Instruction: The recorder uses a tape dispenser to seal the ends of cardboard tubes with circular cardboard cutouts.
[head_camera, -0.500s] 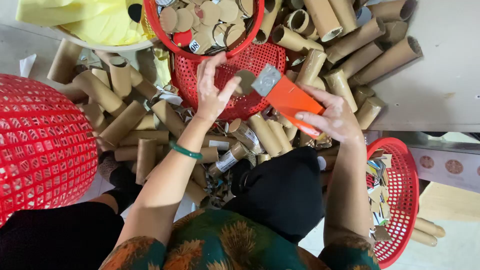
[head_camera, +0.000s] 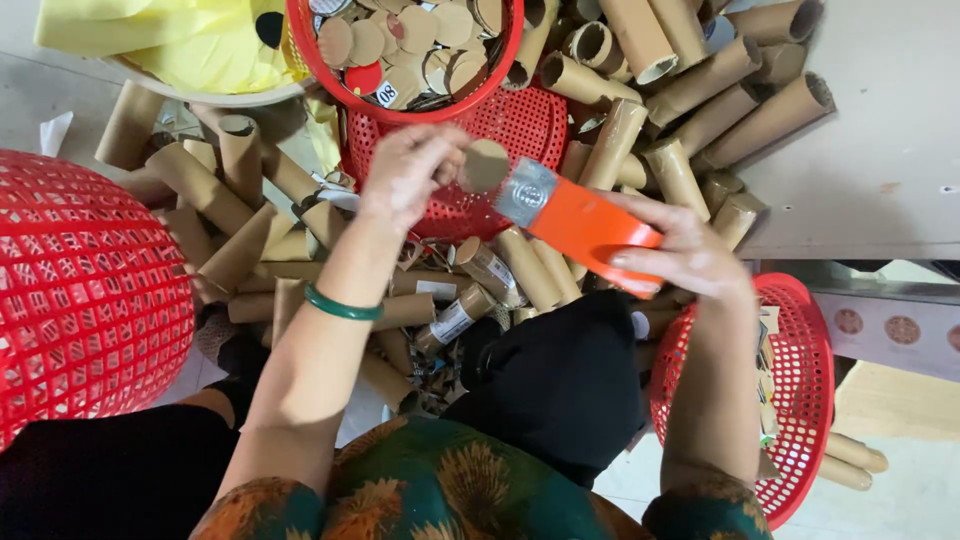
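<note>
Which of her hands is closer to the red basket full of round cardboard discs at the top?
Left. The left hand sits just below the disc basket, holding a cardboard disc. The right hand grips an orange scraper farther down and right.

Round brown cardboard disc (head_camera: 486, 165): flat, plain-faced, pinched at its left edge, held above red mesh basket. Orange-handled scraper tool with grey metal blade (head_camera: 570, 218): tilted, blade end up-left, touching disc's right edge; handle clasped at lower right.
</note>
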